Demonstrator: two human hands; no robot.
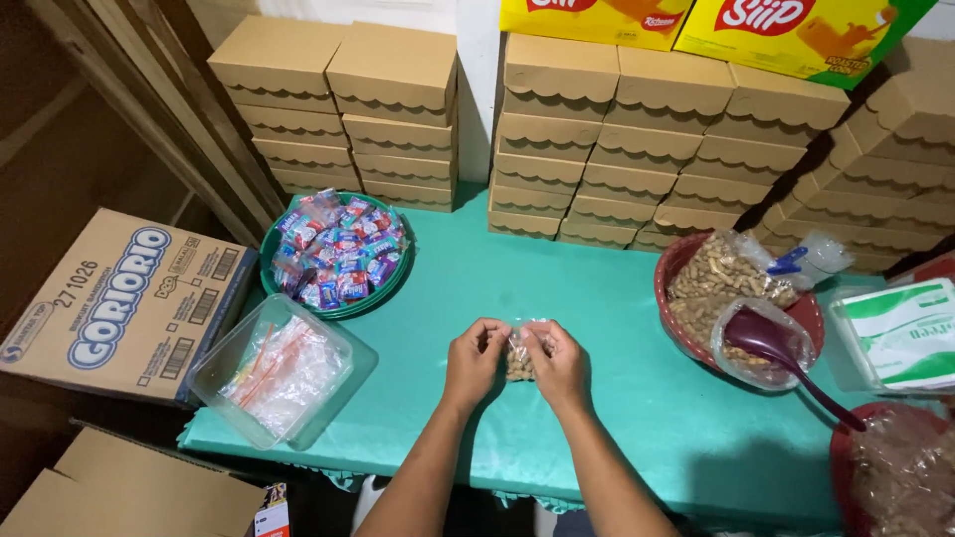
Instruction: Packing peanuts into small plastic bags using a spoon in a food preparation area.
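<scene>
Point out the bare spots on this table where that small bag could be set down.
The teal tablecloth is bare between the green basket of wrapped sweets and the red basket of peanuts, ahead of both hands holding the small clear peanut bag. The right edge is crowded.

Two bare forearms come up from the near edge of the tabletop [637, 418], and no sleeve, cuff or glove shows on either of them. The left hand [476, 360] has no ring, watch or band that can be seen. The right hand [559, 364] is equally unadorned. The fingers [489, 332] are short, with nails trimmed close and unpainted.
</scene>
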